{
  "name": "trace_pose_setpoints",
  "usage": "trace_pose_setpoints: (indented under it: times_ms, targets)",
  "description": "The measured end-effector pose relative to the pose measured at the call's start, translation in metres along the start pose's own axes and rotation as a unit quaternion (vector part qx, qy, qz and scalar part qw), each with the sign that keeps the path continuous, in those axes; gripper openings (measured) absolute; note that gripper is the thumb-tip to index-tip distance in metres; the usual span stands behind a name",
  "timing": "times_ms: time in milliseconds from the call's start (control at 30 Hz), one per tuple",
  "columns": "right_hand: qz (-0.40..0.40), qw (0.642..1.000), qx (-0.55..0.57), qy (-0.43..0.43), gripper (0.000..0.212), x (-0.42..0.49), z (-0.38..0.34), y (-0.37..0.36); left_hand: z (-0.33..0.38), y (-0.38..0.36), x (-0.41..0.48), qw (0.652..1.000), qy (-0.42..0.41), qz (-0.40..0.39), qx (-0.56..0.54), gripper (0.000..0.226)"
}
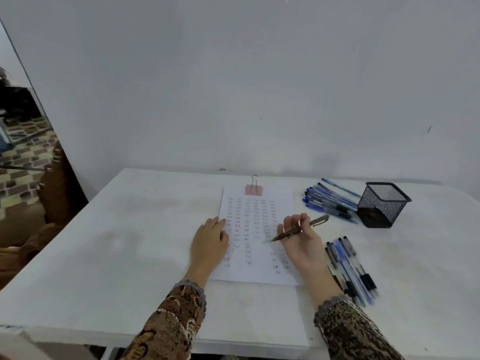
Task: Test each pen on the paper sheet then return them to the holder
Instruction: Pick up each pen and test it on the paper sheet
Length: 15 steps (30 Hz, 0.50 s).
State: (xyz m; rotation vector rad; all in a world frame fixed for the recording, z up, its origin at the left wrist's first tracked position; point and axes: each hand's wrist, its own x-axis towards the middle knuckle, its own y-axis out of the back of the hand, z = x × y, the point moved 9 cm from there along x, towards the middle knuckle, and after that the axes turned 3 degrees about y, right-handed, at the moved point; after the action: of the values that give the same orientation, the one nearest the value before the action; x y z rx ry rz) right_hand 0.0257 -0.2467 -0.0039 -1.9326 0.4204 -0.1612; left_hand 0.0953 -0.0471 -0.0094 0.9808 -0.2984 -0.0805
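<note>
The left hand [211,236] lies flat, fingers straight, pressing the paper sheet [255,245]. The right hand [301,237] grips a brown pen [288,233], tip near the sheet.

I see matt white paper sheet [255,245] scrawled in ink, black wire-mesh metal holder [381,203], glossy clear-blue plastic pens [330,201], pink binder clip [254,189] with shiny wire loop, dull, faintly smudged white surface [117,242], patterned cloth sleeves [176,326]
</note>
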Motion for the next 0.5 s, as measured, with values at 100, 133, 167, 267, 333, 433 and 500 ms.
trace_pose_setpoints:
  times_ms: [100,133,167,267,333,433,500]
  targets:
    - [-0.038,0.992,0.117,-0.009,0.043,0.003,0.006,0.0,-0.001,0.0,0.0,1.0,0.002,0.003,-0.001,0.042]
    - [-0.014,0.992,0.128,-0.015,0.033,0.005,0.01,0.005,-0.001,-0.001,0.001,1.0,0.002,0.003,-0.001,0.042]
    - [0.008,0.992,0.129,-0.014,0.02,0.006,0.011,0.009,-0.002,-0.001,0.001,1.0,0.002,0.003,-0.001,0.042]
    - [0.062,0.99,0.127,0.004,0.031,0.008,0.014,0.024,-0.002,-0.002,0.002,1.0,0.002,0.004,0.002,0.042]
    - [0.049,0.991,0.121,0.012,0.009,0.007,0.012,0.02,-0.002,-0.002,0.003,1.0,0.002,0.007,0.002,0.042]
    - [0.01,0.994,0.103,0.025,0.047,0.008,0.009,0.014,-0.004,-0.003,0.004,1.0,0.005,0.007,0.001,0.042]
    - [0.034,0.994,0.102,0.026,0.022,0.007,0.009,0.019,-0.004,-0.003,0.004,1.0,0.005,0.005,0.0,0.042]
